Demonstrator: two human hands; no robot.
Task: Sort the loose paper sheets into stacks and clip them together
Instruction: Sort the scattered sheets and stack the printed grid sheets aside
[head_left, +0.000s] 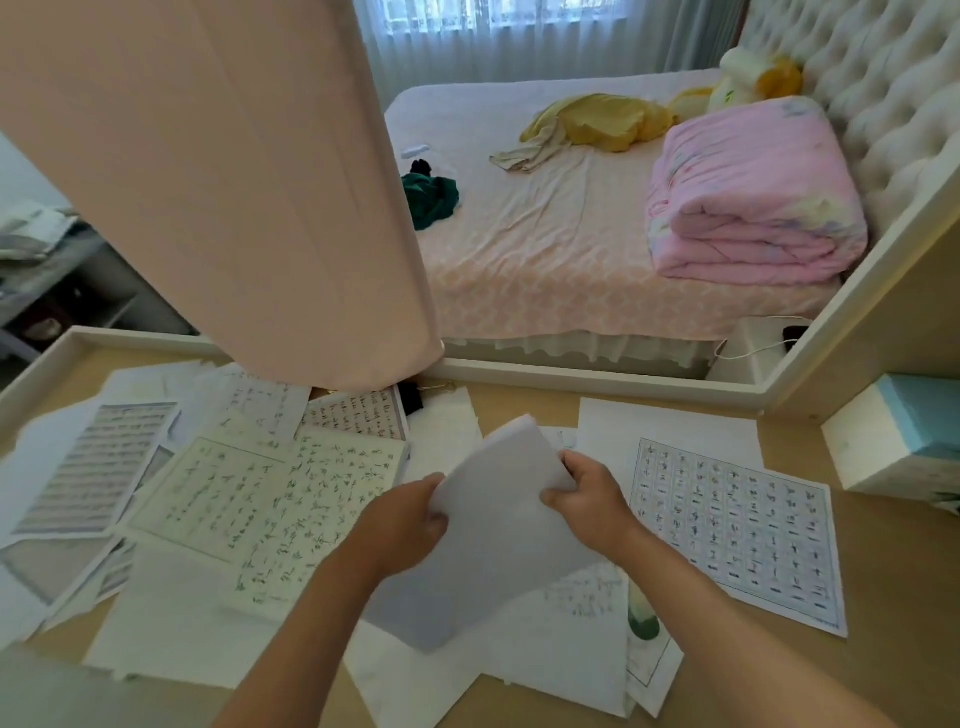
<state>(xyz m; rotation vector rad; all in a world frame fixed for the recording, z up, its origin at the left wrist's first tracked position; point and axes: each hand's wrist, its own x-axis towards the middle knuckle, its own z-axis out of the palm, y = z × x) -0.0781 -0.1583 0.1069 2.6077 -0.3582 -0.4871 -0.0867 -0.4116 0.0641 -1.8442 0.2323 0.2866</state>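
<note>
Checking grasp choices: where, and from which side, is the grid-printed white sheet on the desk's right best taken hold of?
The grid-printed white sheet lies flat, topmost, its right edge on the bare light wooden desk. Likely best: pinch its near right corner, coming from the right, where nothing overlaps it.

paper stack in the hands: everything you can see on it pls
The held stack is plain white paper, several sheets thick judging by its far edge, and the side facing the camera is blank. It is tilted and appears raised off the desk, above the scattered printed sheets. The left hand grips its left edge and the right hand grips its right edge. No clip shows on it.
</note>
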